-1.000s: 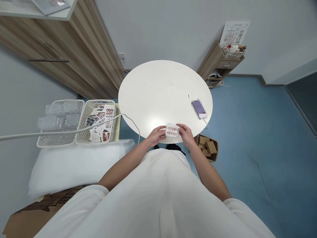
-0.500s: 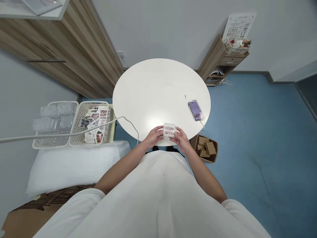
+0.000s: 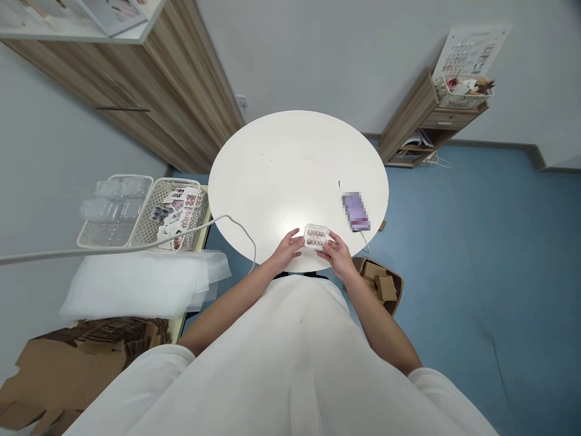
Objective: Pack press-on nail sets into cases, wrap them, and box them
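Bare forearms (image 3: 233,309) angled inward, left hand (image 3: 287,250) loosely spread, right hand (image 3: 339,253) pinching (thumb apparently bent, though small in view)

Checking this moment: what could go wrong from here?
The clear case is in the right hand, near the close edge of the table; whether the left hand touches it is hard to tell. If the right grip slipped, the case might drop.

The cord from the blurred purple thing runs over the table's edge, so a tug could pull that thing off.
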`<state>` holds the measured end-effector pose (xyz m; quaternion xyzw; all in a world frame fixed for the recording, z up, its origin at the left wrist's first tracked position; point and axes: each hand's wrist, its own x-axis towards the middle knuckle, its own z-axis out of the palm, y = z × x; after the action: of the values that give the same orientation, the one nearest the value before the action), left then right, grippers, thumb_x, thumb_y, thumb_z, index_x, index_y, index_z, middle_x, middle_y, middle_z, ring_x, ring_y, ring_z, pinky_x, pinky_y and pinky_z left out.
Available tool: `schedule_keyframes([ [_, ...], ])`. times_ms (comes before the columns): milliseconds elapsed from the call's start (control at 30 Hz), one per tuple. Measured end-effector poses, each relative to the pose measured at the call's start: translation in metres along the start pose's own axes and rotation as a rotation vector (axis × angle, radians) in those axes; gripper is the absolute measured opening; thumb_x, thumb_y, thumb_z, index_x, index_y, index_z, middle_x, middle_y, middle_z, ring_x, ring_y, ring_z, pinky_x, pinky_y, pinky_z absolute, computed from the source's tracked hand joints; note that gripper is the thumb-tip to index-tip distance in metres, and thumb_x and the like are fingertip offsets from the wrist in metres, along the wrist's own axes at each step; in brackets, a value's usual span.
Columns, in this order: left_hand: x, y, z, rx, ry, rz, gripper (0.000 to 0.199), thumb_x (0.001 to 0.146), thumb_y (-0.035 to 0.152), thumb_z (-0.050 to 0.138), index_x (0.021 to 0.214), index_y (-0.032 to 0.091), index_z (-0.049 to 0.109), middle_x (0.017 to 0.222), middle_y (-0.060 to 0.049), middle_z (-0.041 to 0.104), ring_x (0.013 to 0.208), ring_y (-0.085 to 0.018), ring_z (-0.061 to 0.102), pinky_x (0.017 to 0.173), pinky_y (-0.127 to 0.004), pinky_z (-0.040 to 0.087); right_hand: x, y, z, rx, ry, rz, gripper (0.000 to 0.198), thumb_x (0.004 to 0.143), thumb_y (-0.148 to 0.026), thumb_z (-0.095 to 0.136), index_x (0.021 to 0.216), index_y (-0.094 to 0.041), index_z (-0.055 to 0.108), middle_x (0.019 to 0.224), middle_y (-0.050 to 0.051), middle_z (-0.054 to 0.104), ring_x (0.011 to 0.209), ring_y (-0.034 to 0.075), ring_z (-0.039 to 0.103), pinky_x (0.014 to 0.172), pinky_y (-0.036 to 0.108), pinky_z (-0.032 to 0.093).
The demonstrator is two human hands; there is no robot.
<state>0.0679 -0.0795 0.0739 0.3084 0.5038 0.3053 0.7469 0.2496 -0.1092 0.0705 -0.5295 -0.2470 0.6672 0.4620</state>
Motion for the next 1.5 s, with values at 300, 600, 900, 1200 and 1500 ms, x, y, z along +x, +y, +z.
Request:
schedule_keyframes([
  [300,0.006,-0.010,0.019,0.174,-0.026,0.087,0.048,0.070,0.045,0.067,0.106,0.015,0.059,0.084,-0.008,0.069,0.084,-0.019,0.065,0.083,-0.034,0.043,0.006,-0.009,-0.016,-0.020,-0.004,0.001,0.064,0.065,-0.034,0.070,0.123,-0.027,0.045,0.100,0.002,0.060,0.089,0.016,0.063,0.083,0.036,0.054],
  [600,0.008,-0.022,0.025,0.134,0.109,0.171,0.041,0.070,0.043,0.068,0.096,0.013,0.060,0.077,-0.006,0.069,0.073,-0.017,0.065,0.081,-0.035,0.047,0.012,-0.010,-0.014,-0.064,-0.001,0.012,0.064,0.063,-0.036,0.072,0.121,-0.026,0.046,0.094,0.001,0.061,0.086,0.017,0.063,0.081,0.037,0.055],
  [900,0.000,-0.028,0.006,0.180,0.292,0.228,0.044,0.079,0.036,0.059,0.117,0.015,0.052,0.092,-0.008,0.065,0.080,-0.015,0.064,0.084,-0.034,0.047,0.030,-0.002,0.006,-0.140,-0.097,0.029,0.065,0.063,-0.036,0.071,0.122,-0.026,0.044,0.097,0.002,0.059,0.092,0.019,0.061,0.082,0.040,0.054],
  [1200,0.000,-0.012,-0.045,0.275,0.470,0.305,0.047,0.075,0.027,0.062,0.120,0.018,0.052,0.106,-0.009,0.061,0.082,-0.013,0.060,0.078,-0.030,0.050,0.049,0.006,0.052,-0.229,-0.216,0.021,0.064,0.068,-0.035,0.066,0.126,-0.028,0.039,0.108,0.005,0.055,0.097,0.020,0.059,0.087,0.043,0.051],
  [1500,0.002,0.006,-0.130,0.266,0.541,0.266,0.038,0.076,0.022,0.060,0.114,0.018,0.057,0.102,-0.008,0.062,0.082,-0.013,0.060,0.078,-0.029,0.051,0.084,0.041,0.131,-0.536,-0.281,-0.055,0.080,0.071,-0.036,0.063,0.139,-0.032,0.021,0.134,0.010,0.038,0.091,0.019,0.060,0.082,0.042,0.050],
])
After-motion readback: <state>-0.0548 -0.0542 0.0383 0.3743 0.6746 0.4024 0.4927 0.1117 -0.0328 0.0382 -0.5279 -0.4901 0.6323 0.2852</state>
